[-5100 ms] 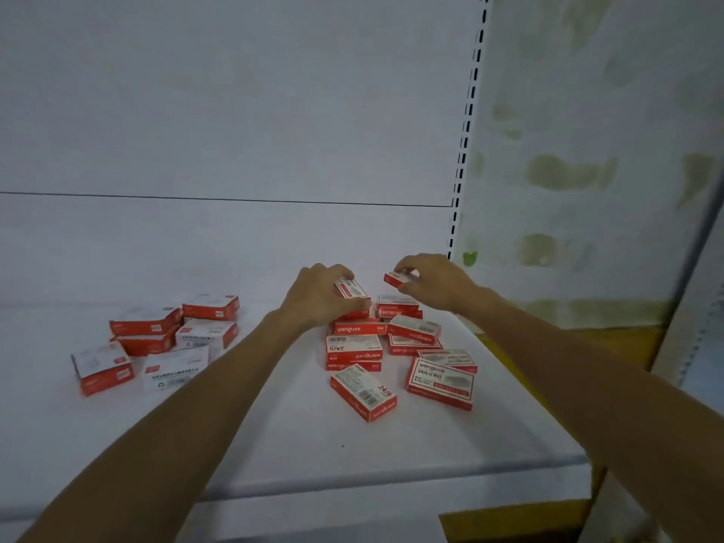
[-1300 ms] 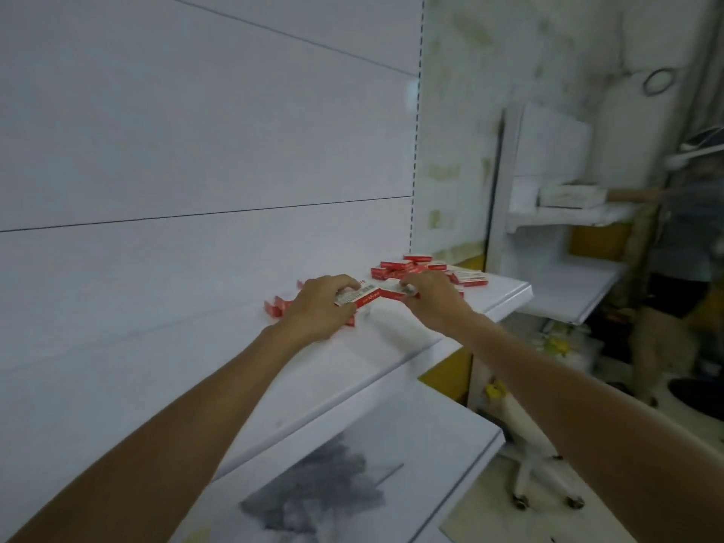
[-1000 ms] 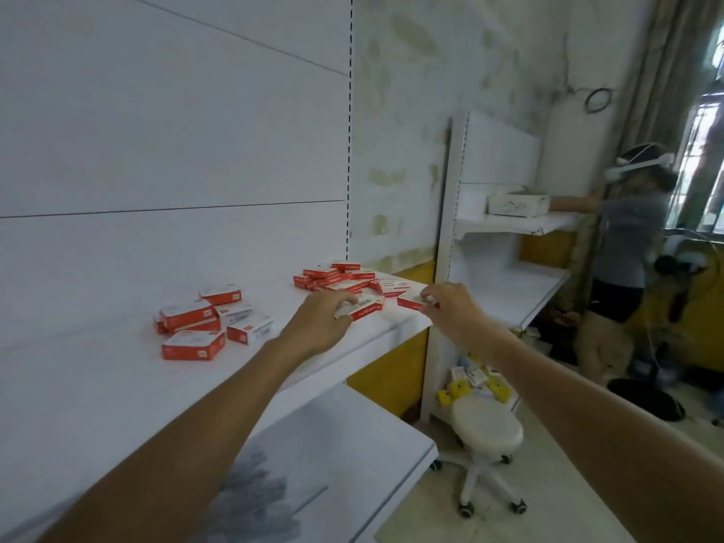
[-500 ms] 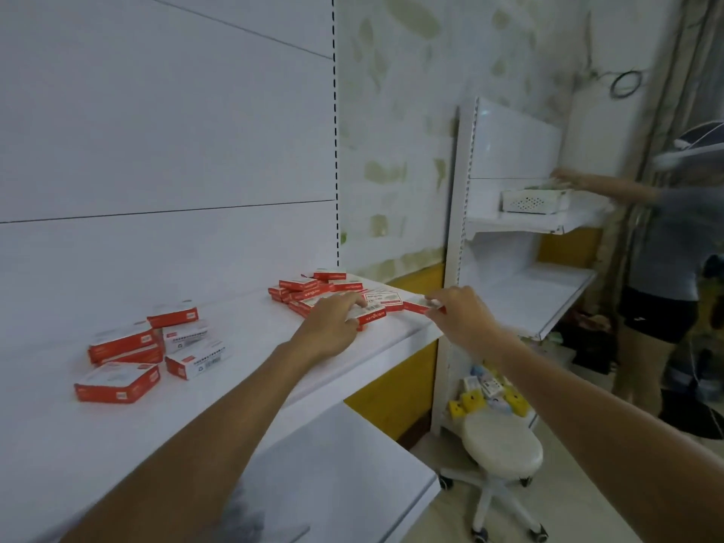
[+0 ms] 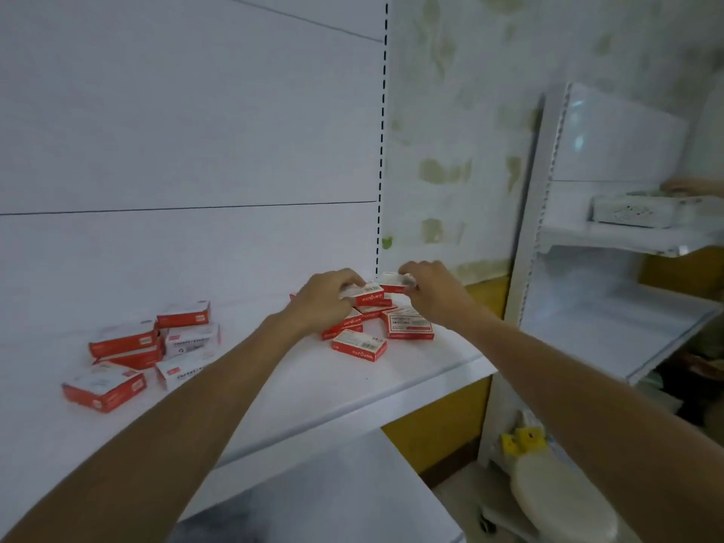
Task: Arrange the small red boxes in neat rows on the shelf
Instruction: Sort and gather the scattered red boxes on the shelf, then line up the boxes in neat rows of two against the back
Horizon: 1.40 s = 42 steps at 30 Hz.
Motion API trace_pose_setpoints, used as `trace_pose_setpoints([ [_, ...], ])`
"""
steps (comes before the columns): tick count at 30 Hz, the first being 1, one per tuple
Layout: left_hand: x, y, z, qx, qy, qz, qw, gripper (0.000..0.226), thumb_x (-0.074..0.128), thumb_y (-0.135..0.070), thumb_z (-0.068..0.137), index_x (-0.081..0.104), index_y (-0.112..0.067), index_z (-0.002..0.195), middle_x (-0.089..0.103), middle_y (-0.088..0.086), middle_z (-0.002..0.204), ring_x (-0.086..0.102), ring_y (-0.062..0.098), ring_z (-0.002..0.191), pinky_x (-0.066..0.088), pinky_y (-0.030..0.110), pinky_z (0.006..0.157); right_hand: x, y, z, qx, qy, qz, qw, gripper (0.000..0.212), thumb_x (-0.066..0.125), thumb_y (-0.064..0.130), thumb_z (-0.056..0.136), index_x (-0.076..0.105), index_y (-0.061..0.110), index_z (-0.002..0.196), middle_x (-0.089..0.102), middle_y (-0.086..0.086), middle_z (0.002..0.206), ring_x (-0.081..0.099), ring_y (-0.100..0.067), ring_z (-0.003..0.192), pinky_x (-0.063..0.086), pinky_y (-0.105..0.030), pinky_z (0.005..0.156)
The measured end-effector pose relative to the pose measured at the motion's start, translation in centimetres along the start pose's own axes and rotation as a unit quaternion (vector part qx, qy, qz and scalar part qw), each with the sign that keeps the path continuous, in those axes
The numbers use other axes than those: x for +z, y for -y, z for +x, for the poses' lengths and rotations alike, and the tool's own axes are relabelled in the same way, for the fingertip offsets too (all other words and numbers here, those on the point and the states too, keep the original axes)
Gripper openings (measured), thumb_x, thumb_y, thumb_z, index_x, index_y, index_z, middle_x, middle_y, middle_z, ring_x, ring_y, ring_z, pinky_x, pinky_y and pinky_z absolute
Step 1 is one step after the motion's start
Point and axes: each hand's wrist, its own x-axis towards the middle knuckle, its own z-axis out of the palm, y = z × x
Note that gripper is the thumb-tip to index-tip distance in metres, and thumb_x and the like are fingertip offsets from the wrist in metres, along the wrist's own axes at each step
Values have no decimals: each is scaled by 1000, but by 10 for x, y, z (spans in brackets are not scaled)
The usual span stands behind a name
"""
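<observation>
Left hand gripped a red box, right hand a second box, both just lifted; rows not begun.

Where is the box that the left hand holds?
Head view, centre: the box in the left hand is above the right pile, beside the second box in the right hand.

Left grip, right grip shifted from shelf front to pile rear (red boxes lifted along).
</observation>
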Motion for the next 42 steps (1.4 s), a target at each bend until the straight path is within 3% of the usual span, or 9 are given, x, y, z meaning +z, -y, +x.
trace_pose_setpoints([
  [3, 21, 3, -13, -28, 13, 17, 999, 31, 53, -12, 86, 58, -23, 115, 57, 1, 123, 56, 14, 95, 45, 20, 74, 18, -10, 0, -20, 15, 12, 1000, 30, 47, 8, 90, 55, 11, 119, 60, -11, 116, 51, -27, 107, 45, -36, 88],
  [7, 52, 2, -29, -9, -43, 80, 996, 31, 55, -16, 85, 62, -20, 115, 58, 2, 124, 48, 18, 115, 34, 24, 97, 46, -26, -13, 22, 59, 137, 988, 31, 44, 4, 88, 58, 14, 114, 60, -11, 119, 56, -25, 103, 48, -37, 89],
  [10, 57, -5, -27, -38, -54, 109, 992, 33, 54, -24, 86, 60, -21, 119, 51, 5, 131, 41, 23, 123, 34, 40, 106, 49, -31, -5, 0, 76, 130, 989, 27, 45, 11, 89, 58, 14, 114, 57, -12, 118, 54, -25, 105, 48, -37, 90],
  [14, 58, -14, -36, -77, -70, 146, 984, 41, 52, -33, 88, 52, -24, 128, 45, 3, 139, 37, 24, 127, 31, 42, 108, 46, -30, 4, -35, 56, 84, 994, 29, 45, 19, 89, 59, 10, 113, 56, -13, 116, 48, -29, 109, 42, -40, 93],
  [17, 44, -13, -50, -107, -105, 150, 977, 39, 53, -33, 88, 54, -23, 126, 45, 6, 138, 34, 25, 127, 27, 36, 106, 43, -14, 8, -98, 28, 99, 990, 32, 48, 20, 88, 58, 7, 116, 56, -14, 121, 47, -30, 112, 39, -39, 96],
  [23, -13, 9, -97, -206, -164, 180, 948, 35, 58, -37, 85, 59, -21, 117, 49, 5, 134, 34, 22, 128, 23, 31, 106, 38, 56, 19, -205, 64, 189, 958, 37, 51, 19, 89, 51, 11, 125, 51, -13, 129, 43, -29, 120, 35, -38, 100],
  [29, -73, 39, -163, -277, -193, 159, 928, 24, 61, -26, 83, 70, -16, 103, 66, 9, 110, 58, 26, 103, 44, 30, 88, 59, 137, 21, -237, 119, 244, 933, 39, 53, 21, 89, 48, 12, 127, 52, -13, 126, 46, -27, 118, 38, -36, 98],
  [34, -108, 88, -187, -297, -196, 169, 919, 29, 62, -27, 83, 66, -16, 110, 61, 9, 119, 53, 23, 111, 33, 21, 86, 88, 191, 29, -229, 148, 252, 928, 39, 53, 20, 89, 47, 13, 127, 51, -11, 127, 47, -25, 117, 41, -36, 96],
  [42, -158, 174, -168, -272, -140, 154, 940, 31, 55, -32, 88, 59, -19, 117, 54, 8, 128, 45, 22, 121, 31, 26, 96, 114, 255, 76, -157, 121, 225, 954, 40, 51, 29, 89, 48, 15, 126, 52, -10, 127, 50, -25, 115, 41, -36, 94],
])
